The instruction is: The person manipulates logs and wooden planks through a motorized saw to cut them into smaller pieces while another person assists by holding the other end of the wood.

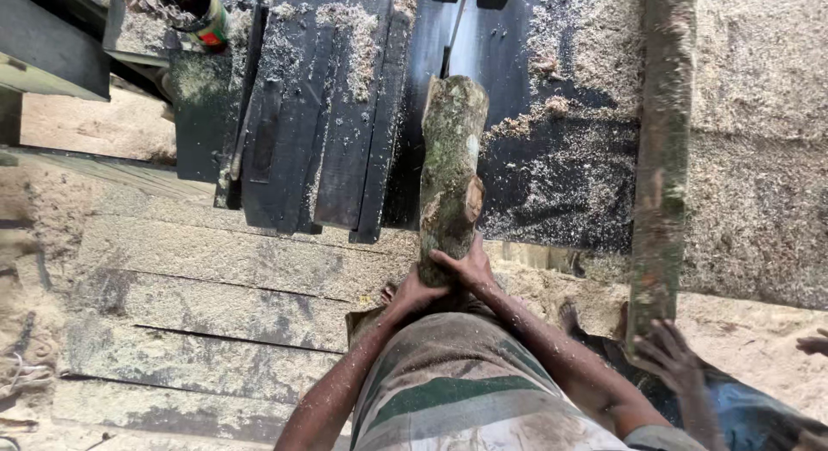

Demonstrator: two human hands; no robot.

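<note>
Both hands, left hand (412,291) and right hand (466,266), fingers gripping the near end of a mossy grey-green short log (450,171), on a dark sawdust-strewn metal worktop (552,184), round green-and-red labelled can (200,15) far left, co-worker's hand (668,356) on a long bark-covered pole (662,149)

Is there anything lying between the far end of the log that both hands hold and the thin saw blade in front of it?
Nothing visible: the log reaches the blade, with only sawdust beside it.

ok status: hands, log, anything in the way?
Left hand and right hand both grip the near end of the mossy log. Far end at the saw blade. A co-worker's hand on a second log, right.
</note>
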